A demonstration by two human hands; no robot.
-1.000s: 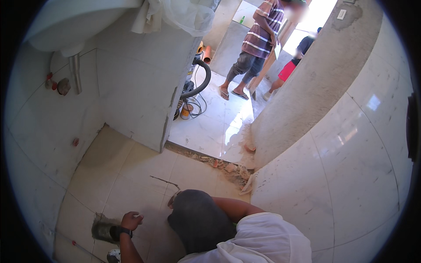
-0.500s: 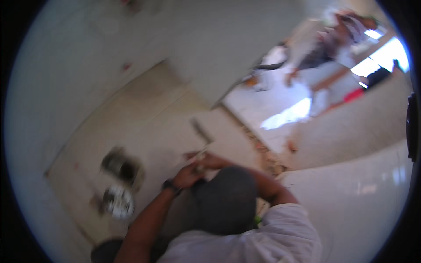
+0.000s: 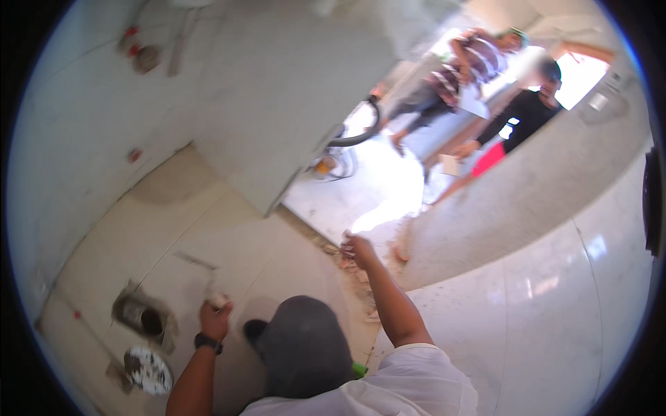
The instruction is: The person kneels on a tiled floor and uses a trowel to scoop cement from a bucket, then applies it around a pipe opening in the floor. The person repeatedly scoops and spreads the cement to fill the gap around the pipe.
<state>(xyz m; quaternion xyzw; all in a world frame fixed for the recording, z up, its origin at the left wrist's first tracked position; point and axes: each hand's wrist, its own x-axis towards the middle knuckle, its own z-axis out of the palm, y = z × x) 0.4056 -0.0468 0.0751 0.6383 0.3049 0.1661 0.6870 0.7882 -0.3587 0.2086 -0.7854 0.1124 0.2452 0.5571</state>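
Observation:
My left hand (image 3: 214,322), with a dark watch on its wrist, is closed round the handle of a trowel (image 3: 196,261). The trowel's thin grey blade sits above the pale floor tiles, close to a rough cut-out (image 3: 139,310) with a round pipe opening (image 3: 151,322). Stretched forward, my right hand (image 3: 356,251) appears over the broken strip at the doorway; its fingers are apart and partly bent, and I see nothing in them. Between my arms a dark cap (image 3: 305,347) hides part of the floor.
A round, white-smeared container (image 3: 148,371) stands beside the cut-out. Rubble lines the broken strip (image 3: 316,239). A grey panel (image 3: 277,159) borders the doorway. Beyond it, a person in black (image 3: 531,118) holds a small pale square piece (image 3: 449,165); another person (image 3: 458,73) stands farther back.
My hands were together at the trowel and are now apart. The left keeps the trowel; the right has reached out toward the doorway. The view has shifted, and the person in black shows more fully.

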